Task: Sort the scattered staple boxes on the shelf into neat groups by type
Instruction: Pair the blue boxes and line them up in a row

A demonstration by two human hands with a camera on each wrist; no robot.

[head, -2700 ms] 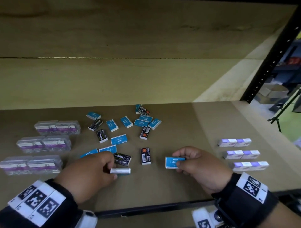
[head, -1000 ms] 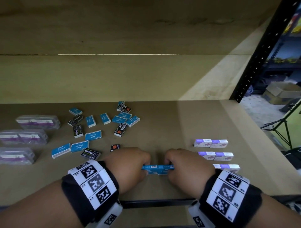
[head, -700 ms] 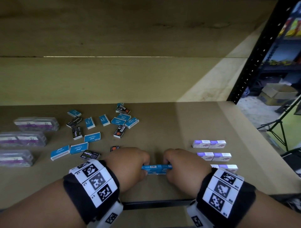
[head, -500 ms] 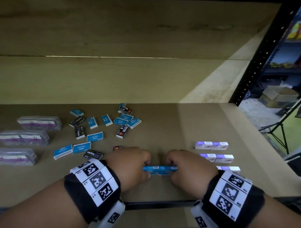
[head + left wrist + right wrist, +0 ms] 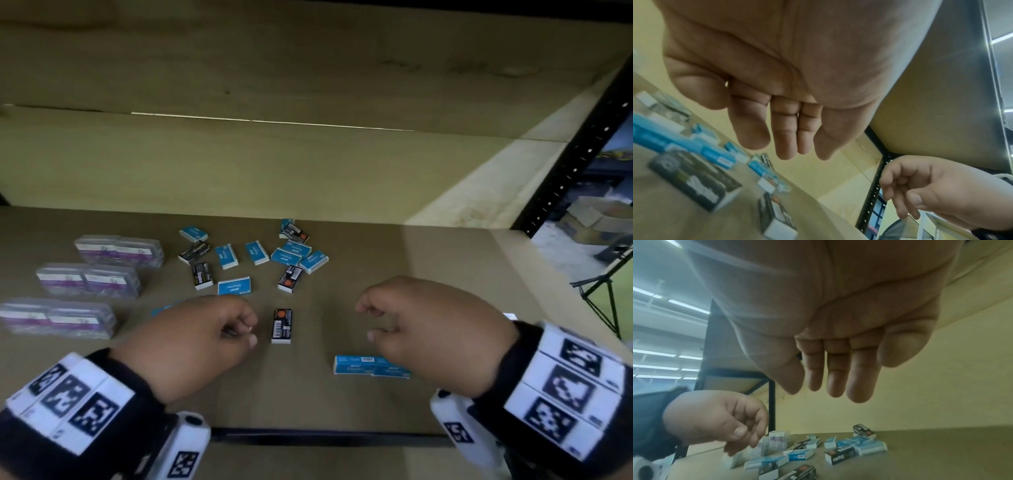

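Two blue staple boxes [image 5: 370,366] lie end to end near the shelf's front edge, just below my right hand [image 5: 368,322]. That hand hovers above them with fingers loosely curled and nothing in it; the right wrist view shows its fingers [image 5: 838,378] hanging relaxed. My left hand [image 5: 248,334] is also empty and loosely curled, right beside a lone black staple box [image 5: 282,325]. More blue boxes [image 5: 235,286] and black boxes [image 5: 289,279] lie scattered behind. A blue box [image 5: 164,308] is partly hidden under my left hand.
Clear plastic cases with purple labels [image 5: 89,282] stand in three rows at the left. The purple-white boxes at the right are almost wholly hidden by my right wrist. A black shelf post [image 5: 575,164] rises at the right. The shelf's front rail [image 5: 318,437] runs below my hands.
Both hands have let go of the two blue boxes, which now lie together at the front. The hands lifted and spread apart, the left one going over beside the black box.
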